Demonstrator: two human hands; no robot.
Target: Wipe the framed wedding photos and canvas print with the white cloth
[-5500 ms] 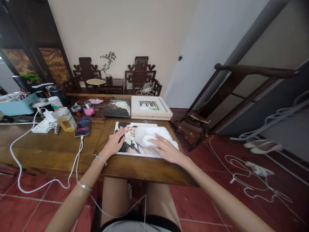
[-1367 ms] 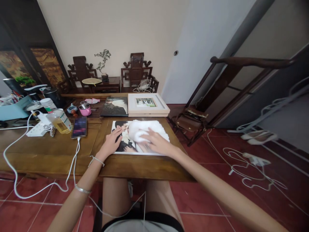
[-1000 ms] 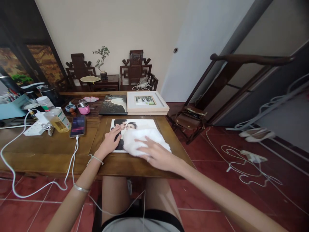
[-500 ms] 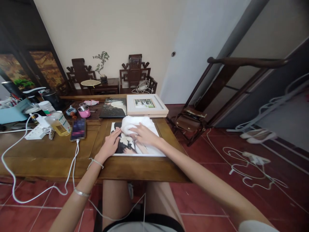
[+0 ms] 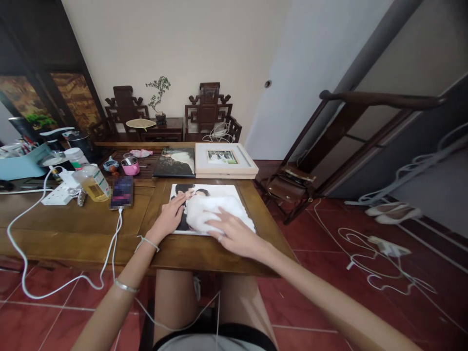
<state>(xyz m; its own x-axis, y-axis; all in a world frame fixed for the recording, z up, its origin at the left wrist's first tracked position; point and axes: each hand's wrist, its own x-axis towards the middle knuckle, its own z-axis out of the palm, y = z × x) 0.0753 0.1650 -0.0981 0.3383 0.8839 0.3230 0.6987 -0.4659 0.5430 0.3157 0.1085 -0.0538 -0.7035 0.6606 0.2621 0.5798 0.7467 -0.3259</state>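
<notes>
A photo panel (image 5: 223, 189) with a black-and-white picture of two people lies flat near the front edge of the wooden table. My left hand (image 5: 171, 214) rests on its left edge, fingers stretched out and holding nothing. Across the middle and right of the picture spreads a bunched white cloth (image 5: 204, 208), hiding much of it. My right hand (image 5: 234, 233) presses on the cloth's lower right part, its fingers fanned over the fabric.
Behind the panel lie a dark photo panel (image 5: 171, 168) and a white framed picture (image 5: 248, 165). To the left are a phone (image 5: 122, 192) on a white cable, a bottle of yellow liquid (image 5: 95, 187), a power strip (image 5: 58, 195) and a pink cup (image 5: 130, 168). A wooden chair (image 5: 292, 187) stands right.
My right hand has drawn the cloth down toward me and to the right, uncovering the panel's top. The cloth looks more spread out. My left hand stays on the left edge.
</notes>
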